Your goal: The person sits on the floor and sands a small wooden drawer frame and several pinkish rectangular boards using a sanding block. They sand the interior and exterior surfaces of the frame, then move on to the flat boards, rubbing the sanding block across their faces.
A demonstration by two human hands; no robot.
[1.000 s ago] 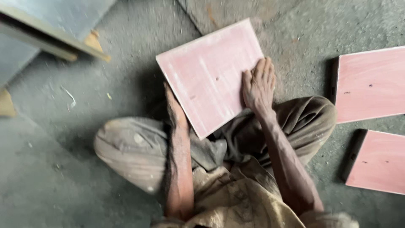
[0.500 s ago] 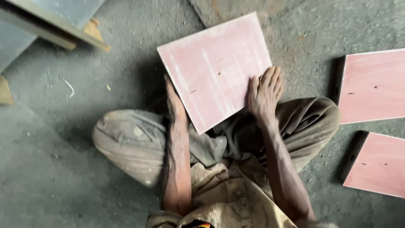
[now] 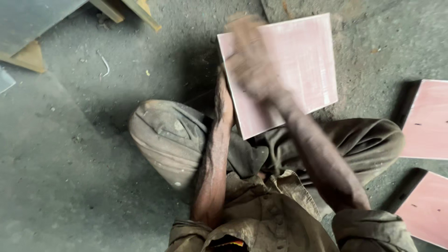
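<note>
We look down from a head camera at someone sitting cross-legged on a dusty grey floor (image 3: 70, 186), knees spread in worn, dirt-stained trousers. A square pink board (image 3: 298, 70) is propped on edge between the knees, its lower corner resting by the lap and its face tilted up towards us, which keeps the whole surface within easy reach of both arms. The left hand (image 3: 225, 93) sits against the board's left edge; it seems to steady the panel from that side, but the fingers are hidden behind the edge, so we cannot tell whether they are curled round it or merely pressed flat. The right hand (image 3: 249, 56) lies over the upper left part of the board's face and is badly blurred, so we cannot tell whether its fingers are spread, closed, or holding anything. Two more pink boards (image 3: 427, 121) lie flat on the floor at the right, well apart from the hands. Pale timber pieces (image 3: 28, 58) sit at the top left
</note>
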